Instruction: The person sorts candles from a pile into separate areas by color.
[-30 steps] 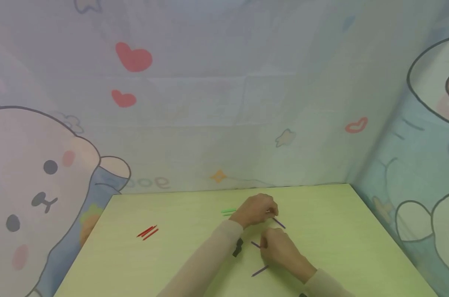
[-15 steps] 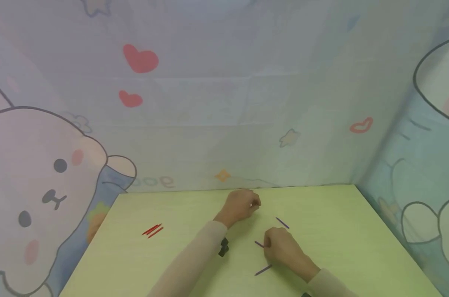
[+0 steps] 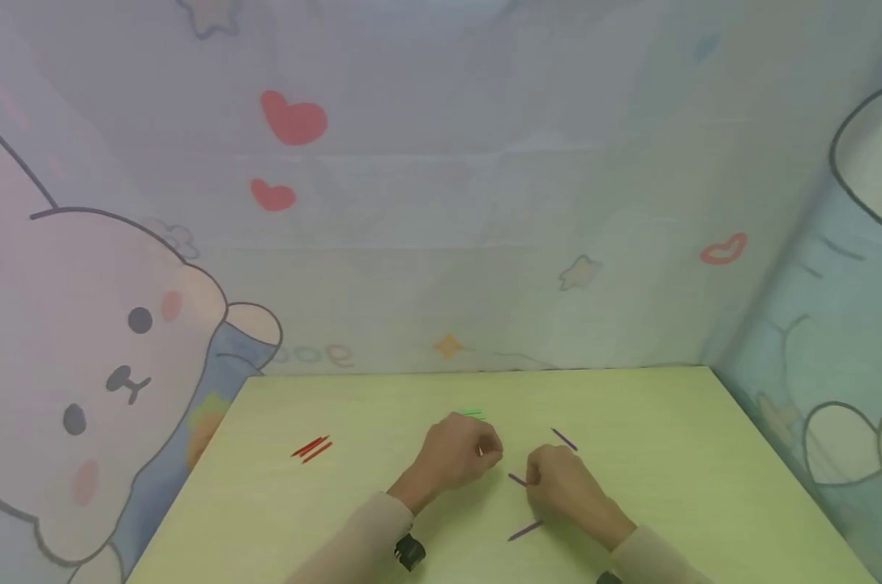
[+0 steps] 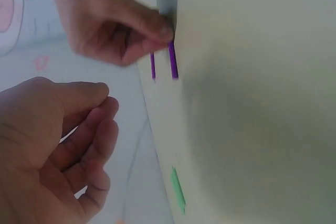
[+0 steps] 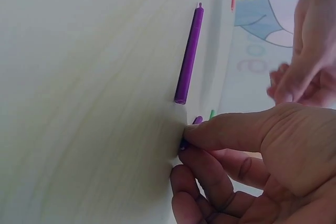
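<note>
My right hand (image 3: 561,483) pinches a thin purple candle (image 3: 517,479) between thumb and index finger, low at the table; its end pokes past the fingertips. A second purple candle (image 3: 564,439) lies farther back. A third one (image 3: 525,530) lies nearer me, its white wick showing in the right wrist view. To the left, my left hand (image 3: 455,454) hovers above the table with loosely curled fingers, thumb close to the index finger; the left wrist view shows nothing between them. Just behind it lie green candles (image 3: 472,412), partly hidden by the hand.
Several red candles (image 3: 311,448) lie close together on the left of the pale yellow-green table (image 3: 667,487). A cartoon-printed cloth (image 3: 412,203) hangs behind the table and along its sides.
My left hand has left the far purple candle, swung left over the green candles and come back towards me, uncovering them partly. The right hand keeps its pinch. The head view has turned slightly left.
</note>
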The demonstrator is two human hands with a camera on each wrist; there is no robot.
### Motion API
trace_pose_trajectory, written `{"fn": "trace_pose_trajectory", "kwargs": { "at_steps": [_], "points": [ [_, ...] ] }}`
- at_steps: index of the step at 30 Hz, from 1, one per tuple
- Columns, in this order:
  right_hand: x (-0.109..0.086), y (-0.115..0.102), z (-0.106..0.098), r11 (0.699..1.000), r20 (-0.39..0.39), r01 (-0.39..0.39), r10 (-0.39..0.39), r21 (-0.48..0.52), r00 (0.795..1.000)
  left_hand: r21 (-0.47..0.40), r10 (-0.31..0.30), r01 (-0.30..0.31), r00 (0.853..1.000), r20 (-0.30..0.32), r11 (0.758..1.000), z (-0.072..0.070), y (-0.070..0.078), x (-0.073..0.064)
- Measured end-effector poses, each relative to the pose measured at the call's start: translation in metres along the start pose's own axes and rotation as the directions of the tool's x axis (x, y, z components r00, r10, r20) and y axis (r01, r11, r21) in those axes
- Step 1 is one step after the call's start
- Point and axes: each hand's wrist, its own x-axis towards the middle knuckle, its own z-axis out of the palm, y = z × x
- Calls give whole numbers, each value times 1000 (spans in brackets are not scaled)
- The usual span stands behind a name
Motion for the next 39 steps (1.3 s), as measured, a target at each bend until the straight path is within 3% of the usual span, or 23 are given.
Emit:
{"fn": "trace_pose_trajectory", "kwargs": {
  "at_steps": [4,8,13,14,19,23,30,39],
  "points": [
    [1,0,-5,1000,-3,2,-2,-13,1000,-52,19,-16,997,72,999,9,18,-11],
    [1,-2,-12,1000,3,7,-7,-16,1000,-41,42,-37,991,126,998,22,31,-15],
    [2,0,-11,1000,23,19,-19,-6,1000,7,34,-36,985,170,999,39,36,-18],
    [3,7,-7,999,13,52,-52,-13,999,25,32,-37,983,178,999,41,36,-18],
    [2,10,-3,996,12,85,-85,-5,996,78,34,-52,976,217,996,49,36,-22],
    [1,5,-5,997,24,68,-69,22,997,73,48,-65,976,211,995,50,37,-25],
    [11,22,10,992,14,120,-120,-22,993,36,30,-38,981,191,999,48,34,-30],
    [3,-4,-5,999,42,-2,4,-35,999,18,-7,3,981,192,1000,46,34,-30]
  ]
}}
